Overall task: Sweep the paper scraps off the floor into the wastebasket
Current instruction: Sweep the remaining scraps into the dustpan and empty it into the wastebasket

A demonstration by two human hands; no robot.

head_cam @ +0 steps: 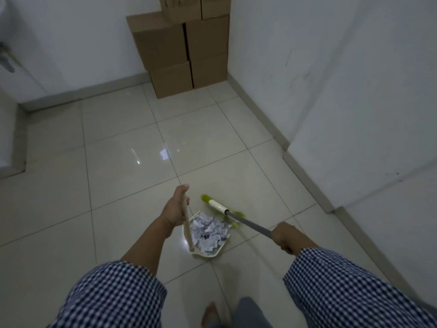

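A cream dustpan (197, 253) rests on the tiled floor just ahead of me, heaped with white paper scraps (209, 233). My left hand (176, 208) grips the top of its upright cream handle (188, 229). My right hand (287, 236) grips the grey pole (249, 224) of a broom. The broom's white head with green bristles (218, 205) lies at the dustpan's far edge. No wastebasket is in view.
Stacked cardboard boxes (182, 55) fill the far corner between white walls. A wall with a grey skirting (305, 181) runs along the right. A doorway step (14, 166) sits at the left. My bare foot (210, 314) stands on the glossy tiles (132, 162).
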